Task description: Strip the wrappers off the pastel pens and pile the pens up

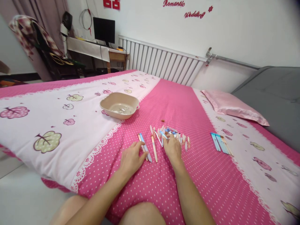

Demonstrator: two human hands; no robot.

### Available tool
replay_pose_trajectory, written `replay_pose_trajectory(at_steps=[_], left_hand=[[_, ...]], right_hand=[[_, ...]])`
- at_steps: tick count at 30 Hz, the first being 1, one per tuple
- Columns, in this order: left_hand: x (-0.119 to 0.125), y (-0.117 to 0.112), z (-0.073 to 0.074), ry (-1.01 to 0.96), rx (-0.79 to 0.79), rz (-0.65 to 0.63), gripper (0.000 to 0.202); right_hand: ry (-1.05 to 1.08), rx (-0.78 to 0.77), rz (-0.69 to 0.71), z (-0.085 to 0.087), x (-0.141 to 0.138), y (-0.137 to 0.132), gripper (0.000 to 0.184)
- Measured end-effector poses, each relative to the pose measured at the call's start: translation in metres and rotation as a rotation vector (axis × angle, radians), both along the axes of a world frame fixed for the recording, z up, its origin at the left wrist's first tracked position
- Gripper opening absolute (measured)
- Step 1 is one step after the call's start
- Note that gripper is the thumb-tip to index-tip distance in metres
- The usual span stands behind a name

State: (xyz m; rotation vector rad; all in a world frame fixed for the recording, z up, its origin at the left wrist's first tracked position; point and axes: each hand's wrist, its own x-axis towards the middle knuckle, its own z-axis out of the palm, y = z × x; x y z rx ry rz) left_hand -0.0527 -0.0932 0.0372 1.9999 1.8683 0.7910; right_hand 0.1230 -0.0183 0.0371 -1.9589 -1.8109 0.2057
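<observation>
My left hand (132, 158) lies on the pink dotted bedspread (187, 175), fingers curled onto a few pens (145, 147) lying side by side. My right hand (172, 147) rests on a loose heap of several pens (174, 133), its fingers bent over a blue-and-white pen (163, 135); whether it grips that pen is unclear. A separate orange-tipped pen (154, 147) lies between the hands. To the right, a neat row of blue pens (220, 143) lies on the spread.
A beige plastic bowl (119, 105) with small bits inside sits further up the bed. A pink pillow (232, 106) lies at the right by a grey headboard (276, 90). A white radiator (161, 61), a desk with a monitor (104, 29) and a chair stand beyond.
</observation>
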Motion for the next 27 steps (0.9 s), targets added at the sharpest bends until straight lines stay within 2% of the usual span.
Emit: replay_pose_trajectory(at_steps=[4,6,11,15,18,24,27], left_hand=[[0.002,-0.001,-0.002,0.057,-0.009,-0.045,0.030],[0.002,-0.001,-0.002,0.067,-0.005,-0.052,0.029],[0.002,-0.001,-0.003,0.071,0.013,-0.056,0.029],[0.001,-0.001,-0.002,0.028,0.026,-0.068,0.029],[0.000,-0.001,-0.001,-0.040,0.038,-0.076,0.028],[0.002,-0.001,0.003,-0.248,0.029,-0.095,0.031],[0.004,-0.001,0.003,-0.369,0.006,-0.104,0.038]], right_hand=[[-0.087,0.065,-0.058,0.008,-0.008,-0.010,0.034],[-0.073,0.086,-0.028,0.012,-0.014,-0.015,0.032],[-0.057,-0.131,0.156,0.006,-0.029,-0.023,0.029],[0.026,-0.181,0.220,-0.004,-0.029,-0.020,0.022],[0.237,-0.182,0.278,-0.004,-0.020,-0.014,0.021],[1.106,-0.312,0.286,0.010,-0.011,-0.009,0.029],[1.302,-0.309,0.311,0.017,-0.018,-0.014,0.033]])
